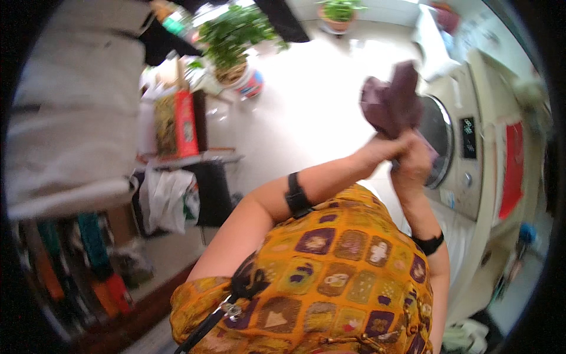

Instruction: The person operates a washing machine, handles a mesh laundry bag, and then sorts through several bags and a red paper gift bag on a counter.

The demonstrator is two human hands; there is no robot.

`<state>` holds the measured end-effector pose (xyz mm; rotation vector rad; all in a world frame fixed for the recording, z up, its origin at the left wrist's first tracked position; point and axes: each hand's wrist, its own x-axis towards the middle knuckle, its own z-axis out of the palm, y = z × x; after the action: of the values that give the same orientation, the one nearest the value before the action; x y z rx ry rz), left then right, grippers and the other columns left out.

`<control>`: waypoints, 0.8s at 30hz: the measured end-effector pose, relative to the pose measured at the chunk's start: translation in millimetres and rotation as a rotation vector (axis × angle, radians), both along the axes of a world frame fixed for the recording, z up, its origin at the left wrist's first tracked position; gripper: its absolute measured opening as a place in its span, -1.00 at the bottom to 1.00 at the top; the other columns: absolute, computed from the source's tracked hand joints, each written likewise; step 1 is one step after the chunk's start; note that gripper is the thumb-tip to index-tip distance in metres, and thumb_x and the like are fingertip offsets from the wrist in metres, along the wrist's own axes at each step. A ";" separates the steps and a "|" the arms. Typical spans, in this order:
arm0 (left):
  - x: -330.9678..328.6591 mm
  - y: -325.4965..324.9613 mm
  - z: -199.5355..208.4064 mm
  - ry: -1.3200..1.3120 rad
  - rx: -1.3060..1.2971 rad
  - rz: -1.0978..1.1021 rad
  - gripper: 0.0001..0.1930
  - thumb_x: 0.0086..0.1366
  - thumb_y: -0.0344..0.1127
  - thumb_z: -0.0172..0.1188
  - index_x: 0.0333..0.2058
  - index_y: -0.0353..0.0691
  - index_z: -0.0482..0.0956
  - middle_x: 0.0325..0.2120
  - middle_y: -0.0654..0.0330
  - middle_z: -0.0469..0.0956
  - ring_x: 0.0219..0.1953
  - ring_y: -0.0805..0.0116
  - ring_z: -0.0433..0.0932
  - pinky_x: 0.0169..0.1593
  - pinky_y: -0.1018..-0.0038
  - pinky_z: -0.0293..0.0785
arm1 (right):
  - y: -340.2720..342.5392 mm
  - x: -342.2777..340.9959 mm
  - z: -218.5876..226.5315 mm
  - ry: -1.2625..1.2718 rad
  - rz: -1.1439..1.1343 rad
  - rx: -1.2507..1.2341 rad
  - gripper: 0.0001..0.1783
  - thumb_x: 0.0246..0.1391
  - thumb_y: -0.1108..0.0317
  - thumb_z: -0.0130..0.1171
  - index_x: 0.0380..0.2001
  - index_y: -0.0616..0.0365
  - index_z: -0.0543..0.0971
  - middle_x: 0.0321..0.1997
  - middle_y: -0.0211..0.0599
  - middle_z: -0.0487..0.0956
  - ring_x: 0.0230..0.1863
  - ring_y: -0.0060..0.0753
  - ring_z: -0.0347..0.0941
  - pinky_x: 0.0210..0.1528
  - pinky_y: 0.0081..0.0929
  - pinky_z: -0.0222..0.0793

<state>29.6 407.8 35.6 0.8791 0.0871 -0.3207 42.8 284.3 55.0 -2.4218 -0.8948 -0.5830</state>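
Observation:
A dusky purple cloth (394, 100) is bunched up in front of me, over the pale floor and beside the washing machine. My left hand (386, 146) grips its lower part, fingers closed. Right against it, my right hand (413, 162) is closed on the same cloth, and a bit of fabric shows past its outer side. Motion blurs both hands, so single fingers are hard to make out. The front-loading washing machine (458, 171), with a round dark door and a lit display, stands just right of my hands.
Potted plants stand ahead, one leafy in a white pot (250, 82), another in a terracotta pot (337, 23). At left are a shelf with a red box (186, 124), a white plastic bag (168, 197) and hanging grey fabric (76, 118). A white basin (433, 44) is far right.

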 end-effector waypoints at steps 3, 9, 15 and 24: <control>6.9 9.9 -17.9 0.121 0.201 0.018 -0.64 0.28 -0.08 0.14 -0.11 -0.24 0.53 -0.26 0.25 0.57 -0.23 0.42 0.52 -0.15 0.44 0.47 | -6.4 3.8 -9.5 0.058 0.144 0.051 -0.73 -0.13 0.51 0.06 -0.27 0.28 0.50 -0.25 -0.03 0.53 -0.21 0.05 0.46 -0.18 -0.15 0.36; 37.7 9.6 -11.3 0.091 0.073 0.148 -0.55 0.25 -0.23 0.20 0.06 -0.28 0.40 -0.06 0.17 0.50 -0.06 0.30 0.50 -0.01 0.39 0.46 | -68.8 20.1 30.0 0.373 0.417 0.196 -0.38 -0.12 0.25 0.32 0.04 0.28 0.45 0.03 0.03 0.49 0.06 0.06 0.42 0.13 -0.24 0.36; 69.7 -17.1 -25.2 0.059 0.085 0.143 -0.44 0.19 -0.25 0.26 0.14 -0.24 0.31 -0.02 0.17 0.47 0.02 0.23 0.45 0.05 0.34 0.42 | -225.5 90.1 49.9 0.109 -0.407 -0.075 -0.03 -0.27 0.25 0.46 0.24 0.16 0.22 0.40 -0.03 0.05 0.40 -0.01 -0.03 0.37 -0.04 -0.06; 86.3 -123.7 -41.2 0.170 0.035 0.140 -0.39 0.15 -0.20 0.31 0.13 -0.25 0.32 -0.01 0.19 0.46 0.05 0.23 0.44 0.13 0.32 0.37 | -368.8 170.6 -31.3 0.463 -0.764 -0.551 -0.11 -0.04 -0.04 0.21 0.27 0.19 0.17 0.30 0.24 0.19 0.30 0.20 0.13 0.22 0.12 0.13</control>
<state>116.0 284.1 -5.6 0.8746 0.3107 -0.2631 213.4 -84.5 23.8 -3.1927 0.1208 0.0256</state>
